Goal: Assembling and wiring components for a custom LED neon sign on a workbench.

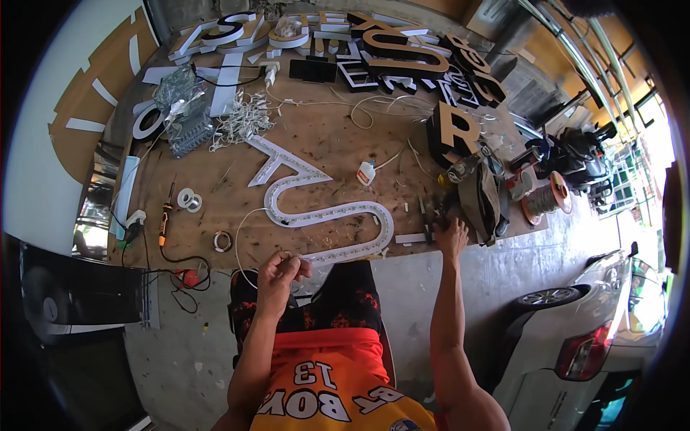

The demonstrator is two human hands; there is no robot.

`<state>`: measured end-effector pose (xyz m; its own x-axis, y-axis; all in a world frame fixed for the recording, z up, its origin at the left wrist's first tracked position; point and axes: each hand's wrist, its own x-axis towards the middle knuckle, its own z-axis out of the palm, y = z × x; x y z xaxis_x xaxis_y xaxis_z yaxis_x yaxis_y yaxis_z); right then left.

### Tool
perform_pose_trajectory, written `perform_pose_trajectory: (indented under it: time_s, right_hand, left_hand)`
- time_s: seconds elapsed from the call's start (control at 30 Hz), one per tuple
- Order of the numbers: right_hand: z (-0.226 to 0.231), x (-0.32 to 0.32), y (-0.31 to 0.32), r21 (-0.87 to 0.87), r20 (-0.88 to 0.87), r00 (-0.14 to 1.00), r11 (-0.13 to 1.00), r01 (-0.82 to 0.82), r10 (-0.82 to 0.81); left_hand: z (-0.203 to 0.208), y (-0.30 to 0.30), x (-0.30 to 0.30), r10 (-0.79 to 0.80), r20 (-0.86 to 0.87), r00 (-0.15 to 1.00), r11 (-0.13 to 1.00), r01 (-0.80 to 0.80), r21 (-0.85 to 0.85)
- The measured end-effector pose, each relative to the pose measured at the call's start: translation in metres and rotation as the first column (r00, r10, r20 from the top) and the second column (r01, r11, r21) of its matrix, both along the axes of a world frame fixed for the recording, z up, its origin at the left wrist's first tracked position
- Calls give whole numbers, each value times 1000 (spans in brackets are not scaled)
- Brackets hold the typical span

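Observation:
A white S-shaped sign letter (327, 213) lined with small LED modules lies on the table in front of me, and its top end widens into an arrow-like piece. A thin white wire (239, 241) curves from the letter's left side down to my left hand (284, 279). That hand is closed in a pinch on the wire beside the letter's lower end; the fingertips hide the wire's tip. My right hand (451, 238) rests at the table's near right edge, fingers apart, next to dark hand tools (437, 208) that I cannot tell clearly.
Left on the table are a soldering iron (166, 215), a solder spool (190, 200) and a tape roll (222, 241). A glue bottle (366, 173) stands mid-table. Wire bundles (248, 118) and stacked letters (402, 54) lie behind; a brown bag (483, 202) and wire reel (546, 200) are right.

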<state>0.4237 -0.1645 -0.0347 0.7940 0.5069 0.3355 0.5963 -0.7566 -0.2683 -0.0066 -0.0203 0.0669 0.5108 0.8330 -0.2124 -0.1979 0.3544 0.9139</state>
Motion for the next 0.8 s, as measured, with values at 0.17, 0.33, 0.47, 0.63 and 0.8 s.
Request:
perform_pose_trajectory:
  time_s: [0.17,0.33,0.47,0.63,0.8]
  right_hand:
    - [0,20,-6,-248,-88,996,969,-24,2]
    - [-11,29,-49,171,-77,987,977,-129,144]
    - [84,-128,-24,811,-477,628,584,44,616]
    - [131,-282,19,730,-658,197,680,-74,727]
    - [159,-339,49,741,-667,-126,671,-16,734]
  left_hand:
    - [15,10,-11,167,107,980,986,-166,-14]
    - [46,28,-12,221,236,946,969,-240,56]
    - [72,24,-22,236,203,950,960,-261,105]
    - [78,16,-15,194,230,954,959,-234,158]
    - [78,-1,-22,252,217,943,949,-284,135]
